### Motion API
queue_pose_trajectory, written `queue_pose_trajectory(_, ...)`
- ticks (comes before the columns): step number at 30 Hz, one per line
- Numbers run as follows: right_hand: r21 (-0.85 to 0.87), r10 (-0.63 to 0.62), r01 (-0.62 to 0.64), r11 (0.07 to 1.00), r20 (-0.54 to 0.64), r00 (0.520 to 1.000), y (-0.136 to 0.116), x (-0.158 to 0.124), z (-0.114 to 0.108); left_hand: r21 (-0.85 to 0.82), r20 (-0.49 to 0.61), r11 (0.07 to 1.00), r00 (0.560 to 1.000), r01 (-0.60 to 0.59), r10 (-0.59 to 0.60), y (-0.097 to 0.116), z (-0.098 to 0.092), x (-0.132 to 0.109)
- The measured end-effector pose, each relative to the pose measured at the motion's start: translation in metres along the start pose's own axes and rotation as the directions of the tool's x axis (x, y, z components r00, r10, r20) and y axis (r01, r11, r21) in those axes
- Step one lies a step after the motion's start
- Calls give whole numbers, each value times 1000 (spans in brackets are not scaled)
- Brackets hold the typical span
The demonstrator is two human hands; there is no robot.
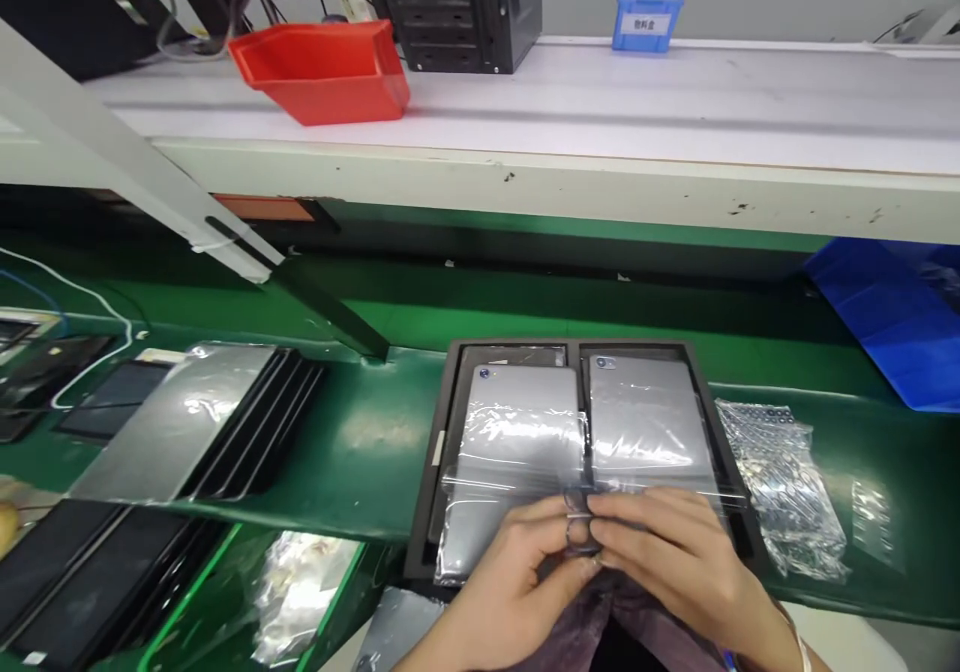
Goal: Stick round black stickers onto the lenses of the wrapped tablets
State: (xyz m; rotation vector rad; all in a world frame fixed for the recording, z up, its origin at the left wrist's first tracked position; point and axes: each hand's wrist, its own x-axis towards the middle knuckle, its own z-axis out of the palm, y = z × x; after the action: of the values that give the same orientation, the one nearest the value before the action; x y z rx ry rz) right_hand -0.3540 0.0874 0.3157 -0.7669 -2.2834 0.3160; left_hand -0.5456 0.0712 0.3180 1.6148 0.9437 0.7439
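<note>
Two grey tablets, the left one (517, 402) and the right one (645, 402), lie back up in clear plastic in a black two-compartment tray (424, 512). Over their lower part stretches a clear plastic film (487, 482). My left hand (517, 572) is closed, thumb and fingers pinching the film near the tray's front edge. My right hand (675, 552) meets it there, its fingers pressed together on the same film. Dark coverings show on some fingertips. What lies right between the fingertips is partly hidden.
Left of the tray lean several stacked tablets (187, 412); more dark ones (82, 572) lie below. Bubble wrap (780, 482) sits on the right, near a blue bin (892, 322). Overhead runs a white shelf (600, 132) with a red bin (330, 77) and a small blue box (646, 24).
</note>
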Motion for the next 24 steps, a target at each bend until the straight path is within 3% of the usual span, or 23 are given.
queue_pose_trajectory(5, 133, -11, 5, 991, 40, 999, -11, 5, 15, 214, 113, 967, 987, -136, 114, -1, -27, -14)
queue_pose_trajectory(14, 198, 60, -69, 978, 53, 997, -6, 41, 32, 198, 39, 967, 987, -161, 156, -10, -64, -7)
queue_pose_trajectory(18, 257, 162, -187, 948, 116, 980, 8, 59, 29, 180, 67, 978, 993, -104, 93, -23, -89, -2)
queue_pose_trajectory(24, 232, 437, -434, 870, 42, 899, 50, 101, 37, 80, 115, 995, 992, -66, 57, -55, -136, 0)
